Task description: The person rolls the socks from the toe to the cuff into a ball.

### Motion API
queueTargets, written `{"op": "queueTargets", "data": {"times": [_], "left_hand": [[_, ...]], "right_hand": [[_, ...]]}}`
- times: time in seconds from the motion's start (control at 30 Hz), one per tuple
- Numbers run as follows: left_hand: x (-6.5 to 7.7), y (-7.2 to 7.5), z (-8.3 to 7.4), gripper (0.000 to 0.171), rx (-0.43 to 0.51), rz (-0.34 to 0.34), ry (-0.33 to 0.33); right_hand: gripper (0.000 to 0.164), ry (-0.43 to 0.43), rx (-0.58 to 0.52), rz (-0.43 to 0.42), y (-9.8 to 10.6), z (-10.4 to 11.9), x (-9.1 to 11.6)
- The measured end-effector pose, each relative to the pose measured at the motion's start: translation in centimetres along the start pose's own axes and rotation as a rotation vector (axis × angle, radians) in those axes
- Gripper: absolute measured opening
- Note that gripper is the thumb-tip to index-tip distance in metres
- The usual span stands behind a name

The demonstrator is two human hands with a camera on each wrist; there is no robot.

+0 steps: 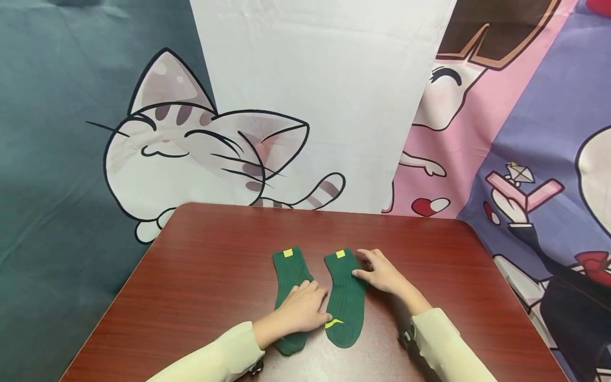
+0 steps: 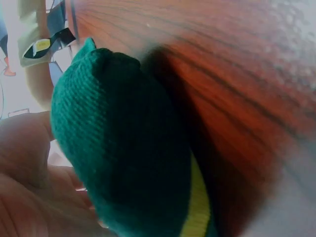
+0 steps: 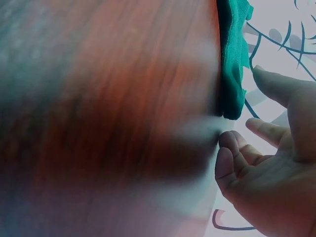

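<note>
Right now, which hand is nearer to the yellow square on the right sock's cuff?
Right. The right hand is just right of the yellow square; the left hand is farther away, over the left sock.

There are two socks, two yellow cuff patches, two sleeves, one table — and one printed cat.
</note>
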State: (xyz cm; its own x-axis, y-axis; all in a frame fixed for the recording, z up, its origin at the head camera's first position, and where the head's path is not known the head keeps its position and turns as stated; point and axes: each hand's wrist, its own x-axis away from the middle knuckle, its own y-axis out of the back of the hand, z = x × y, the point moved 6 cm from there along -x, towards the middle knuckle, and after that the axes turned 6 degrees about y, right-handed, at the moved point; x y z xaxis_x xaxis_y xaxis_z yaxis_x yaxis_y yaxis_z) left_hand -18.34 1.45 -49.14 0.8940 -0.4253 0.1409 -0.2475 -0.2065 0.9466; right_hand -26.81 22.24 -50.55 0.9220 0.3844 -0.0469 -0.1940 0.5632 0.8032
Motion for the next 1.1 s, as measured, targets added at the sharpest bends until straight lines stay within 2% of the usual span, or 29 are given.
{"op": "queueTargets", "data": {"times": [0.13, 0.33, 0.6, 0.77, 1.0, 1.1], "left_hand": [[-0.2, -0.3, -0.1, 0.051, -0.033, -0.007, 0.002], [-0.4, -0.1, -0.5, 0.045, -0.034, -0.008, 0.006], [-1.0, -0.1, -0.7, 0.037, 0.01, 0.061, 0.053], [-1.4, -0.4, -0.9, 0.041, 0.011, 0.098, 0.071], [-2.1, -0.7, -1.2, 0.045, -0.052, 0.114, 0.113], [-2.4, -0.9, -1.5, 0.041, -0.089, 0.119, 0.104]], "right_hand": [[0.061, -0.013, -0.004, 0.011, -0.1, -0.1, -0.2], [0.059, -0.018, -0.004, 0.013, -0.2, -0.1, -0.6], [0.052, -0.031, 0.027, 0.012, -0.4, -0.3, -1.2], [0.051, -0.043, 0.047, 0.011, -0.5, -0.3, -1.5], [0.043, -0.102, 0.054, 0.021, -0.8, -0.1, -1.8], [0.036, -0.133, 0.053, 0.031, -0.9, -0.1, -2.0]]}}
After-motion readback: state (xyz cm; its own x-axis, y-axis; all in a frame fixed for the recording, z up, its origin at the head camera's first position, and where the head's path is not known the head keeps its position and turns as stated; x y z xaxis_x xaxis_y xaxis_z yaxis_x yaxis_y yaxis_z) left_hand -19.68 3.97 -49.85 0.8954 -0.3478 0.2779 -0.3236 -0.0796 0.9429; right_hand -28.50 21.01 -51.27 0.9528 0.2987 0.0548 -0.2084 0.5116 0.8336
